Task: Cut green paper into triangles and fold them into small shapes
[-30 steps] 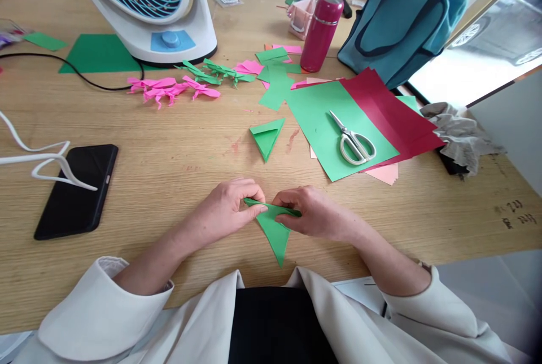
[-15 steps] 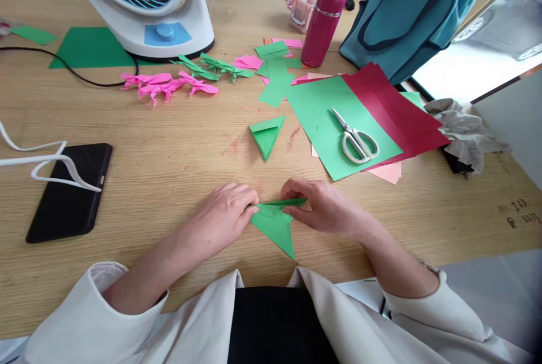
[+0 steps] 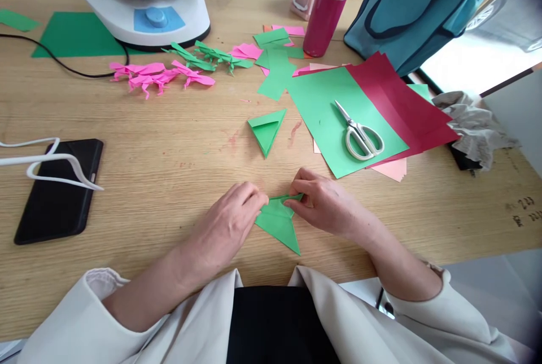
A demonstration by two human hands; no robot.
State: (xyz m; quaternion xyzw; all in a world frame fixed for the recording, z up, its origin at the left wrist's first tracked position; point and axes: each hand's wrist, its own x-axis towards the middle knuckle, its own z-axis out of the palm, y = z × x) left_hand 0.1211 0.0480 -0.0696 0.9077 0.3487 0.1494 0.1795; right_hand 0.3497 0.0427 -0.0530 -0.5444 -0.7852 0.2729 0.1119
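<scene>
A partly folded piece of green paper (image 3: 282, 223) lies at the near side of the table, one pointed corner aimed toward me. My left hand (image 3: 237, 209) is closed on its left end, fingers pressed together over the edge. At the upper right of the paper, my right hand (image 3: 319, 197) pinches the folded top edge between thumb and fingers. Just beyond my hands rests a second green folded paper triangle (image 3: 267, 131), touched by neither hand.
White-handled scissors (image 3: 359, 134) lie on green and red sheets (image 3: 330, 144) at right. Pink folded figures (image 3: 161, 77) and green ones (image 3: 212, 56) sit before a fan (image 3: 169, 8). A magenta flask (image 3: 328, 11), teal bag (image 3: 419, 14) and black phone (image 3: 59, 194) stand around.
My left hand has shifted right along the paper, closer to my right hand. My right fingers have curled more over the top edge. The view has tilted slightly downward.
</scene>
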